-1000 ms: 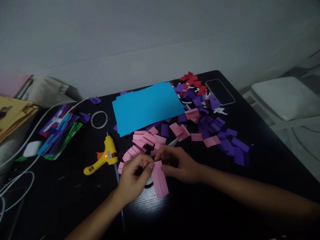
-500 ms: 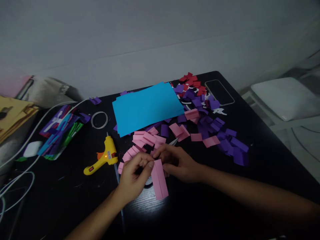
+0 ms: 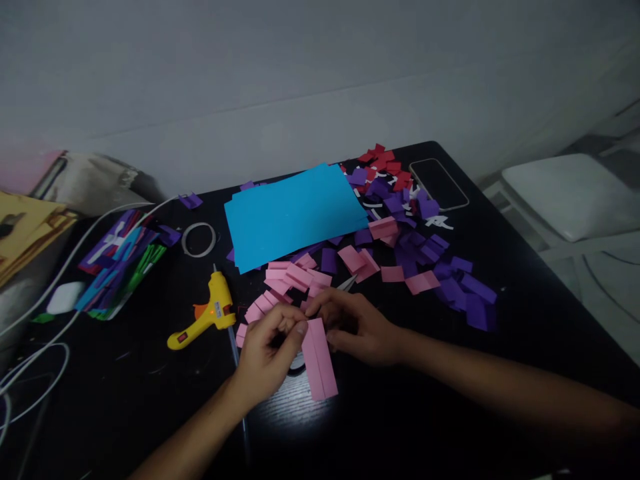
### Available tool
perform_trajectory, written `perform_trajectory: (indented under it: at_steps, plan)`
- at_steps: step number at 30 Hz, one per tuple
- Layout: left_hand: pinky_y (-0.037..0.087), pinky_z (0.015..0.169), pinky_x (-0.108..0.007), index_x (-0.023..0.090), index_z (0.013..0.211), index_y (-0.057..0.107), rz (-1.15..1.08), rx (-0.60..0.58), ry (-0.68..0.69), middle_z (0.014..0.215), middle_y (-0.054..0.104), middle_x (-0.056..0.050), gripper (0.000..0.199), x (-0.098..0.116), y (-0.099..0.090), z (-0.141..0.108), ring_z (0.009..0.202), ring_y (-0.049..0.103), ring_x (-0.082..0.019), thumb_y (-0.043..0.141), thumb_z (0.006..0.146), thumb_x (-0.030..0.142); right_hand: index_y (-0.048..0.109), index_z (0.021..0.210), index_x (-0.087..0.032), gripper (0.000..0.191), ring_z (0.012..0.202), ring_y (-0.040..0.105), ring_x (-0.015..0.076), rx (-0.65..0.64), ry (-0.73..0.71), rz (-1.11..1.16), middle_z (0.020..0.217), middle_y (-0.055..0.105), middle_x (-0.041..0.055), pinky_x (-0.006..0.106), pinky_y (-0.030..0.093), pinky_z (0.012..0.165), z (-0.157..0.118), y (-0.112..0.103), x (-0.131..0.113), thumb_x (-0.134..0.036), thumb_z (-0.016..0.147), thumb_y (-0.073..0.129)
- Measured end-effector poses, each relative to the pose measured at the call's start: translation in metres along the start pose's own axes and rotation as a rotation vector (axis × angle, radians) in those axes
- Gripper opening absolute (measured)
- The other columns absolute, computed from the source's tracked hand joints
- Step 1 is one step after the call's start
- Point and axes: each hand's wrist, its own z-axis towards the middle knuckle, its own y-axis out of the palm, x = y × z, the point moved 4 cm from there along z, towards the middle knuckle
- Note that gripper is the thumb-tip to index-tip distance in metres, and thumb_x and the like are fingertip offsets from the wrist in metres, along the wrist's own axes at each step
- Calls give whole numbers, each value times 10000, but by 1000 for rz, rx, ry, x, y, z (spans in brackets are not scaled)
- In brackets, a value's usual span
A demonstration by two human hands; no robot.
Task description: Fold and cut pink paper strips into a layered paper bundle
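Note:
A pink paper strip with a lengthwise crease hangs from the fingers above the black table. My left hand pinches its top left corner between thumb and fingertips. My right hand is curled at the strip's upper right, index fingertip at the top edge and thumb by the side; its other fingertips are partly hidden. Behind both hands lie several folded pink paper pieces. Scissors are mostly covered, one blade tip showing beyond my right hand and part of a dark handle under my left.
Left of my hands lies a yellow glue gun with a lit light. Blue sheets are stacked at the back, near purple pieces, red pieces and a phone. A tape roll and white cables are at left.
Almost nothing differs. Both hands keep their places around the pink paper strip, with only a very slight shift of the fingers.

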Motion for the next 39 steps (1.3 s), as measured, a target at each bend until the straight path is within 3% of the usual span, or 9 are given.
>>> perform_trajectory:
  at_steps: [17, 22, 39]
  plan:
    - [367, 479, -214, 197, 891, 628, -57, 8, -71, 596, 487, 57, 162, -5, 1, -1, 503, 462, -103, 568, 1009, 291, 620, 1111, -195, 279, 642, 555, 97, -3, -17, -3, 764, 595, -45, 217, 433, 602, 1, -1, -1, -209, 846, 706]
    - [329, 475, -203, 202, 887, 628, -25, 24, -10, 599, 472, 64, 137, 0, 0, 1, 509, 424, -94, 572, 1002, 250, 626, 1119, -187, 290, 658, 551, 96, 4, -7, -19, 781, 591, -39, 211, 430, 606, 0, -1, 0, -258, 860, 734]
    - [377, 482, -188, 209, 967, 662, -11, -36, -3, 618, 587, 50, 198, 6, -4, 2, 514, 536, -94, 480, 1043, 215, 639, 964, -167, 127, 674, 585, 118, 72, -4, -77, 803, 653, 12, 233, 426, 610, 2, -1, 0, -269, 900, 678]
